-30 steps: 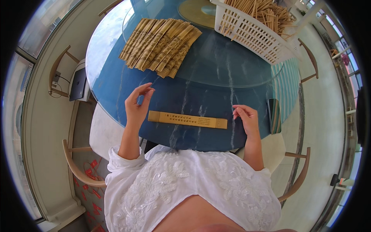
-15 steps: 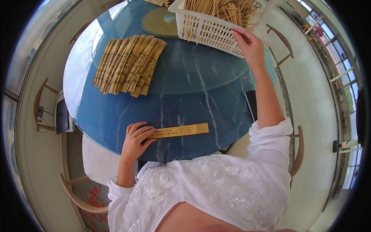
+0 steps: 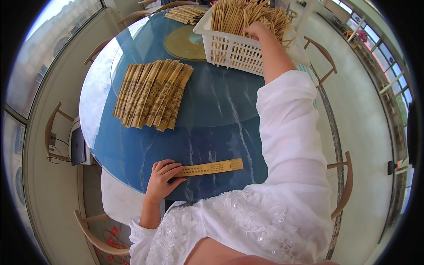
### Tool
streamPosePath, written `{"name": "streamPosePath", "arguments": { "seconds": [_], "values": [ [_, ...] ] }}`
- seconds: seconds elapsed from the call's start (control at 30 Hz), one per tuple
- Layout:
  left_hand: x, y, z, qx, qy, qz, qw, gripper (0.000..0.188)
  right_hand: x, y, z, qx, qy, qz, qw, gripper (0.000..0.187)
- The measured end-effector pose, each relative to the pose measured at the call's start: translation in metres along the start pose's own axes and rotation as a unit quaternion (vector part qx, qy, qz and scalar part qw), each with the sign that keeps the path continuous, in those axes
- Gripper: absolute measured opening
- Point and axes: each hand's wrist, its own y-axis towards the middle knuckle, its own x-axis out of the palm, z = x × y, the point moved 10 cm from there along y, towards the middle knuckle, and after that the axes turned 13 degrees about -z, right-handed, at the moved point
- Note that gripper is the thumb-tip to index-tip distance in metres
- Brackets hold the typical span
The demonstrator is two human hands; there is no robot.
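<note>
A slim gold-brown paper chopstick sleeve (image 3: 210, 168), printed in dark characters, lies crosswise near the table's front edge. My left hand (image 3: 164, 177) holds its left end down, the thumb on the near side and the fingers curled over the far side. Up at the far right, my right hand (image 3: 258, 31) reaches over the rim of a white slatted plastic basket (image 3: 236, 52) heaped with wooden chopsticks (image 3: 225, 17). Its fingers are bent together on chopsticks at the front of the heap; the fingertips are partly hidden.
Filled, patterned chopstick sleeves (image 3: 152, 95) lie fanned in overlapping rows on the blue marbled table (image 3: 207, 106). More sleeves (image 3: 185, 14) are at the far edge, by a round gold disc (image 3: 183, 43). Wooden chairs (image 3: 95, 234) surround the table; a laptop (image 3: 78, 145) rests at the left.
My right hand has moved from the basket's front right edge over the rim and into the chopsticks. My body leans further forward. The left hand stays on the sleeve.
</note>
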Motion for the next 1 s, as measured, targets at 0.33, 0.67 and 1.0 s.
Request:
{"name": "streamPosePath", "arguments": {
  "seconds": [0.33, 0.67, 1.0],
  "values": [
    [0.001, 0.0, -0.003, -0.005, -0.018, -0.007, 1.0, 0.043, 0.027, -0.009, -0.013, 0.03, -0.14, -0.133, 0.981, 0.049],
    [-0.001, 0.002, 0.0, 0.007, -0.013, -0.004, 1.0, 0.043, 0.027, -0.006, -0.012, 0.023, -0.117, -0.101, 0.988, 0.042],
    [-0.002, -0.001, -0.004, -0.006, -0.008, 0.001, 1.0, 0.039, -0.053, -0.054, -0.022, -0.128, 0.112, 0.355, 0.919, 0.032]
  ]
}}
